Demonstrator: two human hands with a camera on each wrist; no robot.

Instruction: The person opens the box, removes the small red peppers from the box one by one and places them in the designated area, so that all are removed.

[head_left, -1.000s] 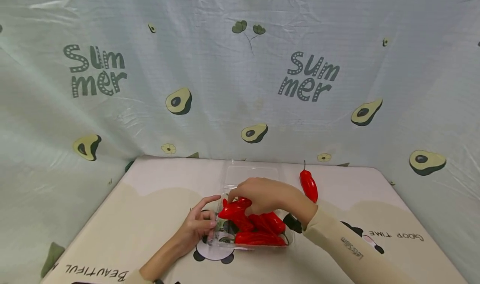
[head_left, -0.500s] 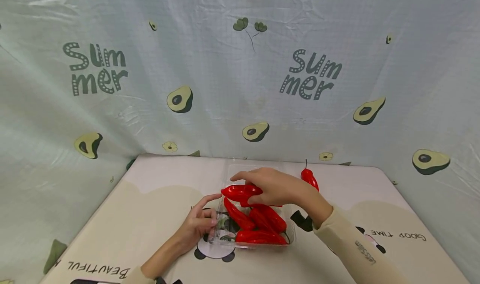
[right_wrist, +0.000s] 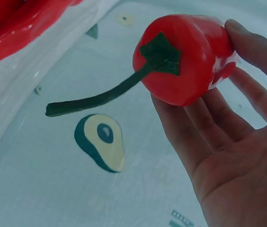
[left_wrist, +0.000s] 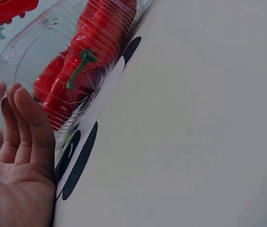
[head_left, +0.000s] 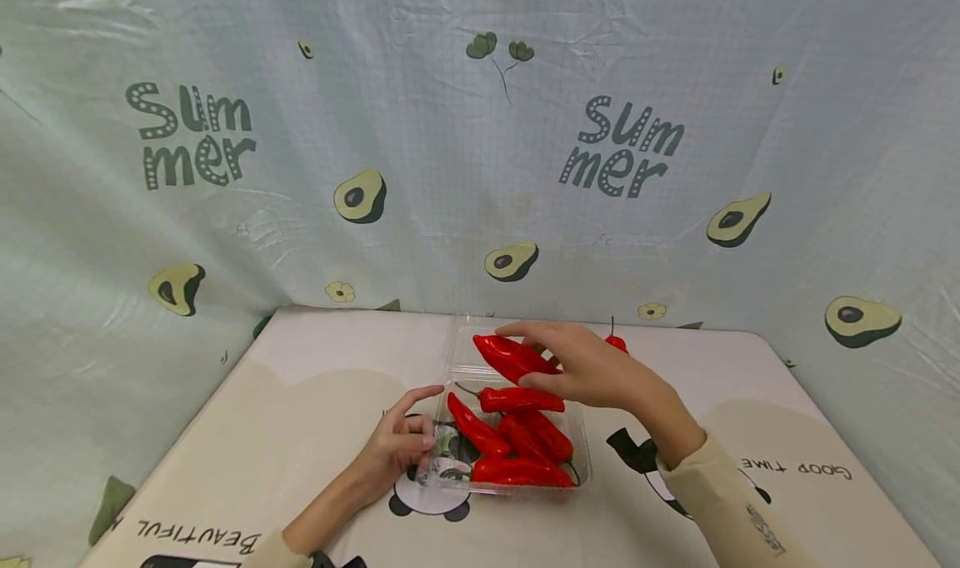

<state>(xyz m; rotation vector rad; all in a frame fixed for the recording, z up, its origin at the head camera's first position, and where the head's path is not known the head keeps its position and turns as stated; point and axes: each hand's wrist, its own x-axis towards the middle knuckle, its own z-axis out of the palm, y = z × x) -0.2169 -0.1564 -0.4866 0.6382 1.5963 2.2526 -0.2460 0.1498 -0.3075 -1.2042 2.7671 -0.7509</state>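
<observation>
A glossy red chili pepper (head_left: 517,358) is held by my right hand (head_left: 592,364), raised over the back of a clear plastic box (head_left: 584,435). In the right wrist view, the thumb and fingers grip the pepper's body (right_wrist: 181,61), and its green stem points away from the palm. Several red chili peppers (head_left: 517,472) lie in the box. My left hand (head_left: 393,451) stays at the box's left side, its index finger reaching to the rim. In the left wrist view, the left fingers (left_wrist: 34,118) rest loosely against the plastic wall.
Behind the box its clear lid (head_left: 465,343) stands open toward the backdrop. Another red pepper (head_left: 617,342) lies at the back right of the table, mostly hidden by my right hand. A printed curtain (head_left: 420,135) closes off the table's back.
My right hand has lifted the chili pepper from the box and drawn it up, back and to the right. The pepper has turned slightly. My left hand has stayed put.
</observation>
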